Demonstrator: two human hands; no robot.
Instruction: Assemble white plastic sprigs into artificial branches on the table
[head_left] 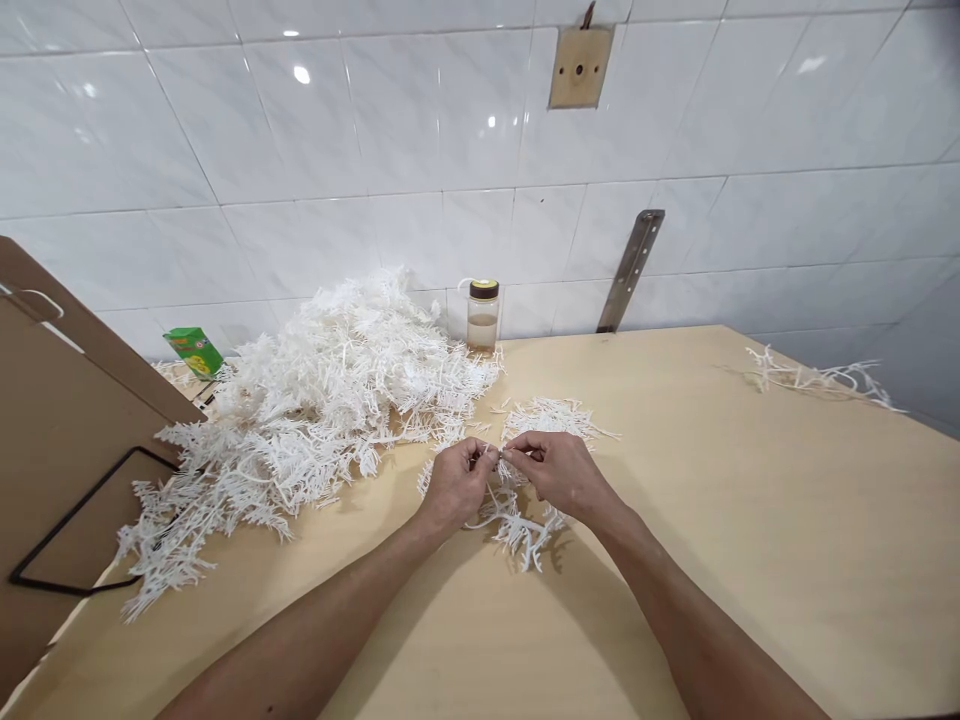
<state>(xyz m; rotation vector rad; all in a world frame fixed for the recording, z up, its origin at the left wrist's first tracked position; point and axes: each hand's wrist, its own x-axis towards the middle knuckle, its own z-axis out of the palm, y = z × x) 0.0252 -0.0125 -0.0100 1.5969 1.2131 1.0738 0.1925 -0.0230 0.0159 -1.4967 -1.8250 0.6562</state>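
Observation:
Close together over the table, my left hand (459, 482) and my right hand (556, 468) both pinch a white branched plastic sprig (510, 475). Thumb and forefinger of each hand meet near its upper end, so the gripped part is mostly hidden. Below the fingers, white forked branches (525, 535) hang down or lie on the wood; I cannot tell which. Just behind my right hand lies a small heap of loose white sprigs (551, 415). A much larger pile of white branched sprigs (337, 370) spreads to the left of my left hand.
A capped jar of liquid (482, 320) stands by the tiled wall. A green box (195, 350) leans behind the pile. At left are a cardboard box (82, 400) and a black wire frame (71, 515). A few sprigs (821, 378) lie on the table (750, 520) at far right.

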